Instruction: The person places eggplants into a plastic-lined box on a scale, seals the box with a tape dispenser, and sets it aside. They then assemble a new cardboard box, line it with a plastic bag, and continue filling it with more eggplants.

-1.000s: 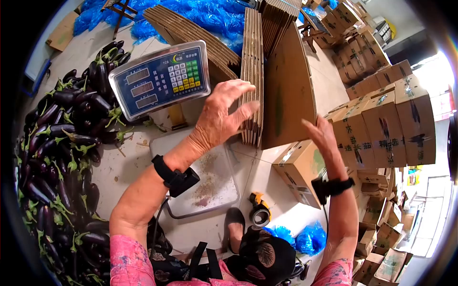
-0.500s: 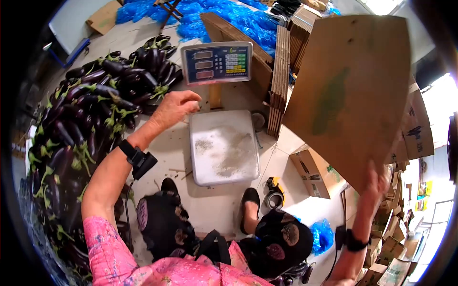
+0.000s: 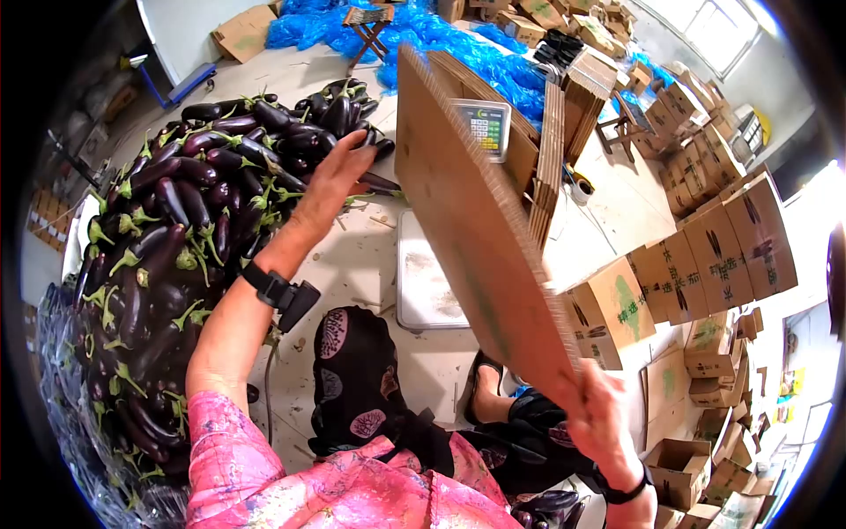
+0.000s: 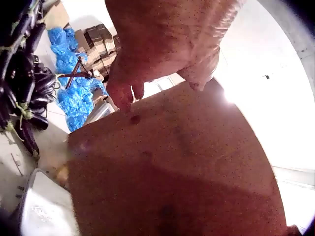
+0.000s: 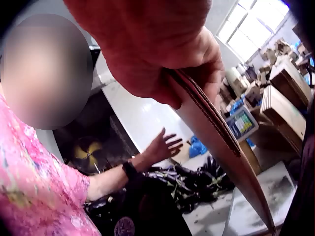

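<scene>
My right hand grips the near edge of a flat, folded cardboard box, which stands tilted up in front of me. In the right wrist view, thumb and fingers pinch its doubled edge. My left hand is off to the left of the cardboard, fingers spread and holding nothing, in front of the heap of eggplants. In the left wrist view that hand overlaps the far edge of the cardboard. Behind the cardboard, part of the scale's platform and its display are hidden.
More folded cardboard stands upright beyond the scale. Made-up cartons line the right side. Blue plastic film lies at the back near a folding stool. Clear plastic edges the eggplant heap at the left.
My right hand has taken the cardboard from beside the upright stack, lifted it and swung it left in front of me. My left hand has moved left, away from the stack, and its fingers have spread.
</scene>
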### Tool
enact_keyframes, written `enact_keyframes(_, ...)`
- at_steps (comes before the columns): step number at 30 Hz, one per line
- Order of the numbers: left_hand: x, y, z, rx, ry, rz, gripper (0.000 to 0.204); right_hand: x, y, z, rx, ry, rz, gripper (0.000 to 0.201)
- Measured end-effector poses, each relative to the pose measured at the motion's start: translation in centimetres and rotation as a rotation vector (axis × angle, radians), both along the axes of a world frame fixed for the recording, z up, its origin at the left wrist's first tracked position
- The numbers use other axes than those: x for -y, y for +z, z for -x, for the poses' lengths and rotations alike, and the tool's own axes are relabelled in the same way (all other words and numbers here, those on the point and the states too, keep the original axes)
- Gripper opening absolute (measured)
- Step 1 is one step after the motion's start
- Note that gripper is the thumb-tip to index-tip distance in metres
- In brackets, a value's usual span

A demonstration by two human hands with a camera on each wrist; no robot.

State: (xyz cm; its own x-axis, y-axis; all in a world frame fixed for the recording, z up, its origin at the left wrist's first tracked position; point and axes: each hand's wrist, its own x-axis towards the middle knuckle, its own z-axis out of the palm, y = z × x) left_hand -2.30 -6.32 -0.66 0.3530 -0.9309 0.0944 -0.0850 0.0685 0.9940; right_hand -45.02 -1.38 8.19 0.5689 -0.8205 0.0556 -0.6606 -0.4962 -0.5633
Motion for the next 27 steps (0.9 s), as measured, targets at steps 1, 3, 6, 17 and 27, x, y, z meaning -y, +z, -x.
enact_keyframes(1, 0.3, -0.1, 0.2, 0.011, -0.001, 0.008, 0.086, 0.3, -1.7, -0.7, 0.025, 0.052, -0.014, 0.011)
enact_keyframes(3, 1.3, -0.9, 0.7, -0.005, 0.014, 0.022, 0.102, 0.9, -4.0, -1.5, -0.049, 0.115, -0.037, 0.013)
enact_keyframes(6, 4.5, -4.3, -0.2, 0.058, 0.121, 0.01, 0.112, 1.2, -5.1, -2.2, -0.214, 0.168, -0.086, 0.026)
enact_keyframes(17, 6.4, -3.6, 1.0, -0.174, -0.078, 0.025, 0.093, 7.8, -7.2, -3.0, 0.299, 0.193, -0.897, 0.068)
enact_keyframes(27, 4.5, -1.9, 0.0, 0.481, 0.141, 0.043, 0.048, 10.7, -5.0, -2.8, 0.018, -0.056, -0.065, 0.03)
